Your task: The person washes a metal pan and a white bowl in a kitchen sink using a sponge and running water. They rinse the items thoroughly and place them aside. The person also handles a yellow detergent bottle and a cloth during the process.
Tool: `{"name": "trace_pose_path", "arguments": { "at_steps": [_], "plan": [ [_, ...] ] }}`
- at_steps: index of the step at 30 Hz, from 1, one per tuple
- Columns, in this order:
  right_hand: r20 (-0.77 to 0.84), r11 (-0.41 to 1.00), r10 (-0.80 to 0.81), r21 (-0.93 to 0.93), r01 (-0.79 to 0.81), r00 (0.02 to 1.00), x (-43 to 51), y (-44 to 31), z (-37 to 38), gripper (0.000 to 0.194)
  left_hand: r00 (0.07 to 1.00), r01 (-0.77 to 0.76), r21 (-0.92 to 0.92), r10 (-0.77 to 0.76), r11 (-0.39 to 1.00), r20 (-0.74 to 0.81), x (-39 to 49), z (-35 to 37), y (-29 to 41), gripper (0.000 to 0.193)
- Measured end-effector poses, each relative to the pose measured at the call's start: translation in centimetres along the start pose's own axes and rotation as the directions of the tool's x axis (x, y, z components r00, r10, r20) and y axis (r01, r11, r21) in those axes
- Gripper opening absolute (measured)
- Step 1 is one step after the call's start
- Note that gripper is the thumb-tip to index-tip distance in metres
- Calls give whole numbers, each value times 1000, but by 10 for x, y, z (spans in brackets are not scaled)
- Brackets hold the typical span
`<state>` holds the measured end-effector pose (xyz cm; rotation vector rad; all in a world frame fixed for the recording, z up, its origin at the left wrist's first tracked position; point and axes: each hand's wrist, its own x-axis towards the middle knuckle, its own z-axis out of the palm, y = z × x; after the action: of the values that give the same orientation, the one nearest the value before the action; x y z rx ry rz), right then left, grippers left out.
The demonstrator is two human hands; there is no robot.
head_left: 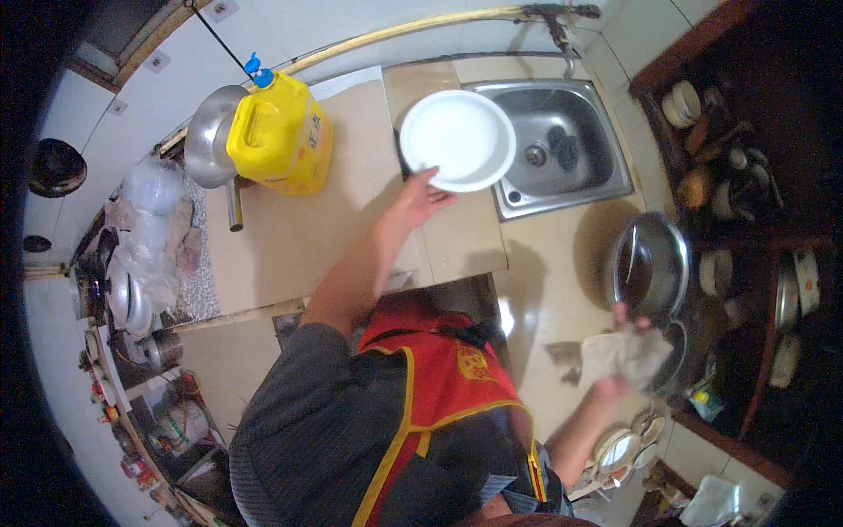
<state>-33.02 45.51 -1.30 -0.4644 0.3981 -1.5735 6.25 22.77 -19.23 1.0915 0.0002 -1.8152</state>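
My left hand grips the near rim of a white basin, its thumb over the edge. The basin sits at or above the left edge of a stainless steel sink and partly covers it. Inside the sink, a dark scrubber or rag lies beside the drain. Off to the right, my blurred right hand holds a pale cloth. Close beyond that cloth stands a large metal pot or basin, which looks tilted against the shelves.
A yellow plastic jug with a blue cap stands on the cardboard-covered counter, by a metal wok. Plastic-wrapped items lie far left. Dark shelves with dishes rise at right. Bowls and ladles hang or rest below.
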Motion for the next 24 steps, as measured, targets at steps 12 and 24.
{"name": "trace_pose_path", "arguments": {
  "at_steps": [12,24],
  "plan": [
    [-260,509,165,-804,-308,951,237,30,70,52,995,-99,268,104,958,-6,51,71,31,58],
    [57,-729,229,-652,210,972,551,82,-12,31,989,84,268,-113,960,93,148,168,5,54]
  ]
}}
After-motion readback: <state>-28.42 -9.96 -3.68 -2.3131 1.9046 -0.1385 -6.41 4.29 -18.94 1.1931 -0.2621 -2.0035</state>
